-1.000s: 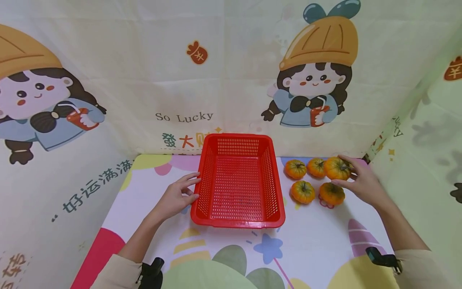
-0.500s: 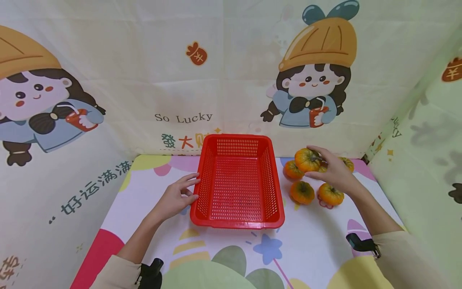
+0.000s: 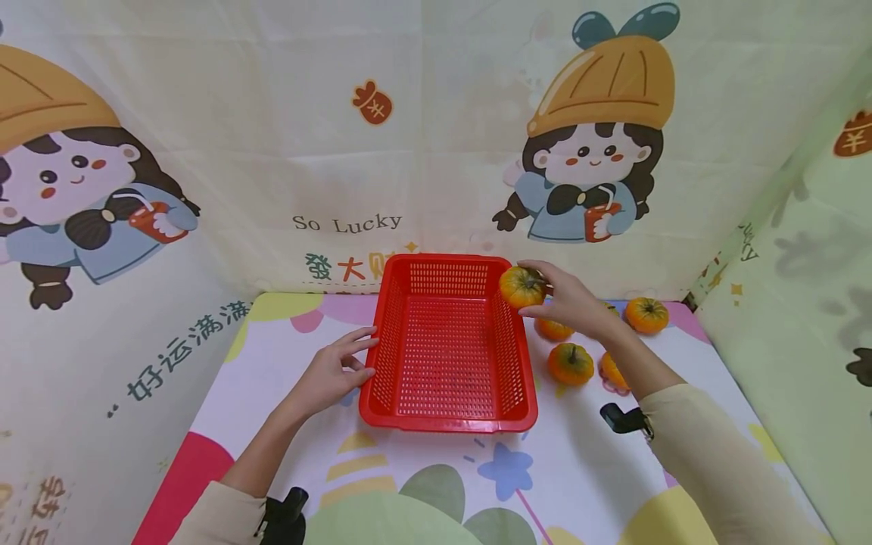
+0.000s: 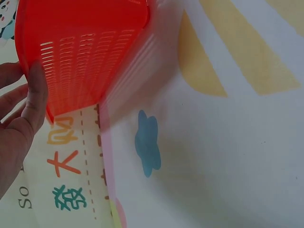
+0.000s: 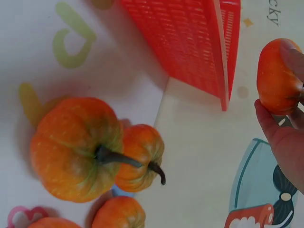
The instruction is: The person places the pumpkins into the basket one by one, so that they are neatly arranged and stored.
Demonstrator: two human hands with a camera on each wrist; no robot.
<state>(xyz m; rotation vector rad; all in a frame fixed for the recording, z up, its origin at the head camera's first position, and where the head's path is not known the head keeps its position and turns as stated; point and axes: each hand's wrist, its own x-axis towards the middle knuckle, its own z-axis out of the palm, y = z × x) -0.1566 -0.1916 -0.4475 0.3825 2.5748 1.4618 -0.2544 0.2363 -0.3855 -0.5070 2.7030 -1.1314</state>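
A red plastic basket (image 3: 446, 356) with slotted walls stands in the middle of the table. My left hand (image 3: 335, 375) holds its left rim; in the left wrist view the thumb (image 4: 37, 90) lies against the outer wall. With thumb and fingers, my right hand (image 3: 568, 299) grips a small orange pumpkin (image 3: 521, 287) over the basket's right rim, near the far corner. The right wrist view shows this pumpkin (image 5: 278, 78) from the side, its stem end toward the palm. Inside the basket only the perforated bottom shows.
Several small pumpkins sit right of the basket, among them a front pumpkin (image 3: 571, 364) and a far-right pumpkin (image 3: 647, 315). My right forearm partly hides others. A printed cloth wall (image 3: 450, 182) rises behind the patterned table (image 3: 586, 454).
My right hand has carried the pumpkin leftward from above the right-hand group to the basket's right rim. The left hand and the basket stay in place.
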